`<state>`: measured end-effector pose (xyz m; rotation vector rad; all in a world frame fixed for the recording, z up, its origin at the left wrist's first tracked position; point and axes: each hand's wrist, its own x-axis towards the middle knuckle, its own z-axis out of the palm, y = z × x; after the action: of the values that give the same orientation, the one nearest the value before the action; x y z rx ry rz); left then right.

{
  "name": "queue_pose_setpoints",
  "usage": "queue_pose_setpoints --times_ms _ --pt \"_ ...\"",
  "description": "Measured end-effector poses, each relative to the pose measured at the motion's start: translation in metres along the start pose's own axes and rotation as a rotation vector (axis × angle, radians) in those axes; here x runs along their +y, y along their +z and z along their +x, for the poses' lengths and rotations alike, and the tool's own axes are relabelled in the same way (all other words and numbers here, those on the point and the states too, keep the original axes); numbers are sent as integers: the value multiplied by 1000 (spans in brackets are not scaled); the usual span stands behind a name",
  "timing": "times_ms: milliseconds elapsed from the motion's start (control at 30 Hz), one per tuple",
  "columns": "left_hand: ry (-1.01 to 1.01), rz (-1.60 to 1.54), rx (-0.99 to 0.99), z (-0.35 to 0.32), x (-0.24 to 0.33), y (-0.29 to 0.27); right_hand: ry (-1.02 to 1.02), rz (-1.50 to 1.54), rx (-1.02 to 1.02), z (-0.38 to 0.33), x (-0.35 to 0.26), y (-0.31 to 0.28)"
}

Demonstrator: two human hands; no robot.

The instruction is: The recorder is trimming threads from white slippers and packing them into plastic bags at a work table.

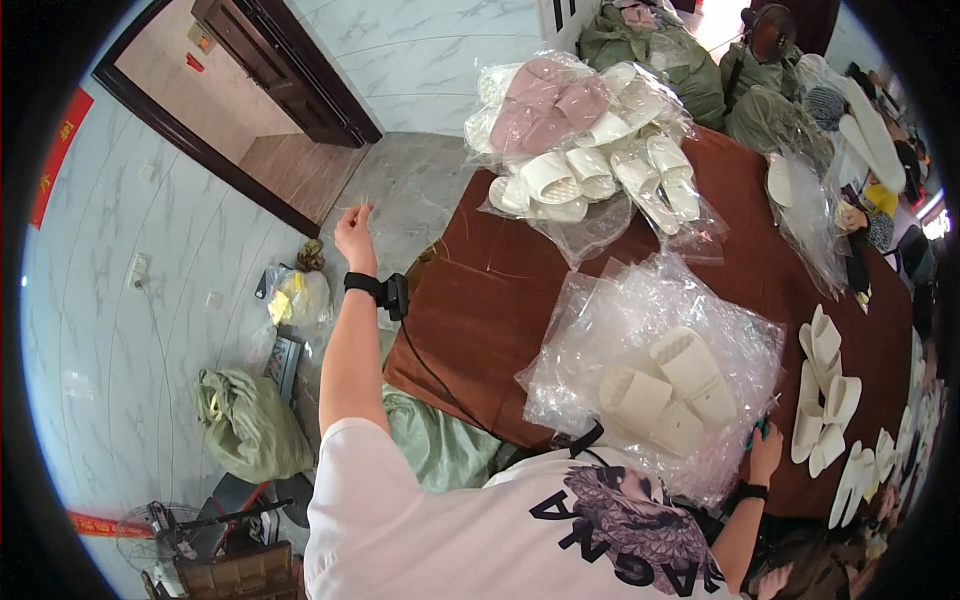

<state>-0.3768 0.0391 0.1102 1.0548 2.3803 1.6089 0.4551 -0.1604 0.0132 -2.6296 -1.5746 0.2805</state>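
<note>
My left hand (355, 240) reaches out past the table's left edge, over the grey floor. Its fingertips are pinched together, with thin pale strands near them; what they hold is too small to make out. On the right, my right hand (767, 452) is closed around a small teal thing (761, 428), mostly hidden by the fingers, beside a stack of clear plastic bags (570, 350). A pair of cream slippers (690, 375) rests on these bags, in front of my body. Both wrists carry black straps.
Bagged white slippers (550, 178) and pink slippers (550, 105) are piled at the far side of the brown-covered table (460, 320). Loose cream slippers (825, 400) line the right. Another person's hand (852, 217) shows at far right. Green sacks (250, 425) stand on the floor.
</note>
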Motion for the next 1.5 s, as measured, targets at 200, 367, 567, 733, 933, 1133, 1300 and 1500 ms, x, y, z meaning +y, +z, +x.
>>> queue_pose_setpoints --times_ms 200,367,567,733,933,1133,1300,1500 --pt "-26 179 137 -3 -61 45 -69 160 77 -8 7 -23" --pt "-135 73 -179 -13 -121 73 -147 306 139 -12 -12 -44" --pt "362 328 53 -45 -103 69 -28 532 62 -28 -126 -80" --pt "534 -42 -297 -179 95 73 -342 338 408 -56 -183 -81" --pt "322 -298 -1080 -337 131 60 169 1087 -310 -67 -210 -49" --pt "-117 -310 -1514 -408 113 79 376 1871 -606 -49 -204 -20" --pt "-119 -376 -1472 -406 92 86 267 1837 -645 -72 -204 -121" --pt "107 -286 -1260 -405 90 80 -868 -88 -346 -67 -138 -163"
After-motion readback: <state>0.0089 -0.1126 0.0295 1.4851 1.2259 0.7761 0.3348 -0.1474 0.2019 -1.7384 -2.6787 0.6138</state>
